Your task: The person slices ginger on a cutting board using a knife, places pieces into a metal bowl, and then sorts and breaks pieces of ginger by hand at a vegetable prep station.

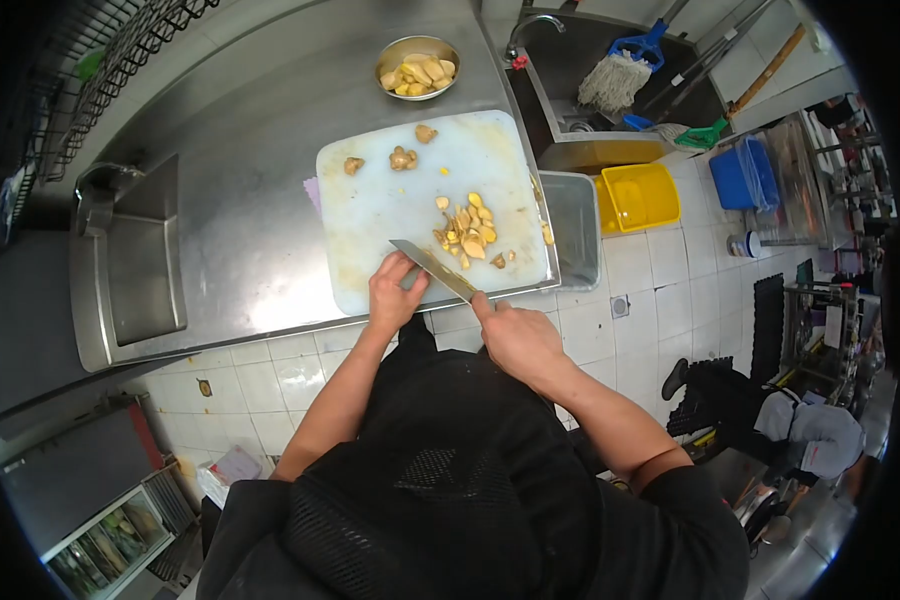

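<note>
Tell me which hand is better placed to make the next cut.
Likely the right hand: it grips the knife by its handle, with the blade beside the cut pieces. The left hand is near the blade's far end; whether it holds anything is unclear.

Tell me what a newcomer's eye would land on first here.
Likely the white board at the counter's right end, with cut pieces on it and a knife in the right hand. Then the yellow bin, right of the counter, and the bowl beyond the board.
</note>
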A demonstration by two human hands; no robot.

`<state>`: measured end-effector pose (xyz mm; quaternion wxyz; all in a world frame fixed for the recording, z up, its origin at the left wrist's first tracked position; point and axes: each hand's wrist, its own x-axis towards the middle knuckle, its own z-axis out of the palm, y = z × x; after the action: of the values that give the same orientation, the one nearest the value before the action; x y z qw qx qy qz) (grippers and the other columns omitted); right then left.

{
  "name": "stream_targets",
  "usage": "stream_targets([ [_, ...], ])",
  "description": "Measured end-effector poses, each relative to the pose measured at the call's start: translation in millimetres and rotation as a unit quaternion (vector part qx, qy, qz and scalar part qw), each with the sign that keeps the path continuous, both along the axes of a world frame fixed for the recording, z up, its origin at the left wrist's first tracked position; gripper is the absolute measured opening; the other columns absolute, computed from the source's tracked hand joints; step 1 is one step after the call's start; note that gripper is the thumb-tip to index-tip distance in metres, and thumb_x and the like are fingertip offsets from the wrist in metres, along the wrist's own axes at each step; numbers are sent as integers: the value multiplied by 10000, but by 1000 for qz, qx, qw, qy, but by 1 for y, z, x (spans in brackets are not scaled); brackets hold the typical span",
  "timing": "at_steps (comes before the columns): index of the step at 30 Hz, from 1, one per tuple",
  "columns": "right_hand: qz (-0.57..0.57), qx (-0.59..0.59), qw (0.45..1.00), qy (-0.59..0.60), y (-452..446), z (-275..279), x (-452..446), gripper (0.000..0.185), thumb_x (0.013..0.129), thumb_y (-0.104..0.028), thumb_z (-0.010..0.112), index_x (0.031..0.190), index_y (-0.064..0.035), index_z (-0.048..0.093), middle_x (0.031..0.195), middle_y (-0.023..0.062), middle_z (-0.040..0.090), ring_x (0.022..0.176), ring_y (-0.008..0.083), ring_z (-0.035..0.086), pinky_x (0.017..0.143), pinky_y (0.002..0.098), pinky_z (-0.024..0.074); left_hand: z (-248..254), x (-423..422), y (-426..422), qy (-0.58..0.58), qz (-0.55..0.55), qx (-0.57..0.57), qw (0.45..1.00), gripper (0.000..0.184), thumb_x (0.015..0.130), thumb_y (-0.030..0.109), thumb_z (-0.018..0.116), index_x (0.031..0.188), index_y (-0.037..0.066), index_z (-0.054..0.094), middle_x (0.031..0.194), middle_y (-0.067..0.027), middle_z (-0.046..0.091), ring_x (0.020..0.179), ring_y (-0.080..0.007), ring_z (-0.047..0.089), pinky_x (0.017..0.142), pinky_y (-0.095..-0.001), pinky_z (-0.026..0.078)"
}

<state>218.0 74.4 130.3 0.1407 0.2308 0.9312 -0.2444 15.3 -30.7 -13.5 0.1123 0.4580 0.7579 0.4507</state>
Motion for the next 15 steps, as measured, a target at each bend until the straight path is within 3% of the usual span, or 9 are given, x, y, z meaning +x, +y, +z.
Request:
stream_targets([
  [5,-20,-25,999,-11,7,-6,-6,347,897,-112,576,1206,38,536,839,236,687,795,403,704,698,513,549,4,-1,0,-4,-3,3,1000,225,804,63,766,1016,-8,738,1075,-145,717,1011,-320,694,883,-387,561],
  [7,-33,-67,997,-33,11,-5,-15,363,901,-57,505,1242,61,539,837,274,702,833,411,721,720,520,558,3,-3,0,19,-6,-10,1000,224,823,74,769,1029,-5,733,1093,-153,712,1025,-325,691,888,-390,560],
  [11,-80,-112,990,-15,31,-51,-32,264,923,-83,509,1156,28,563,862,281,696,858,452,701,753,543,537,7,-4,1,16,-19,-1,1000,224,842,80,762,1045,-5,719,1111,-156,704,1032,-332,688,894,-395,556],
  [13,-84,-245,954,150,47,-82,-27,218,945,-129,522,1101,14,574,889,292,688,884,477,682,791,563,514,6,-7,0,8,-38,-5,999,232,850,65,745,1068,0,698,1144,-153,691,1067,-343,670,918,-404,543],
  [15,-120,-296,939,123,51,-85,-22,221,951,-156,542,1071,27,577,905,309,678,915,492,666,833,562,502,5,-7,1,15,-46,1,999,232,851,63,739,1070,1,691,1144,-153,685,1082,-348,656,928,-409,534],
])
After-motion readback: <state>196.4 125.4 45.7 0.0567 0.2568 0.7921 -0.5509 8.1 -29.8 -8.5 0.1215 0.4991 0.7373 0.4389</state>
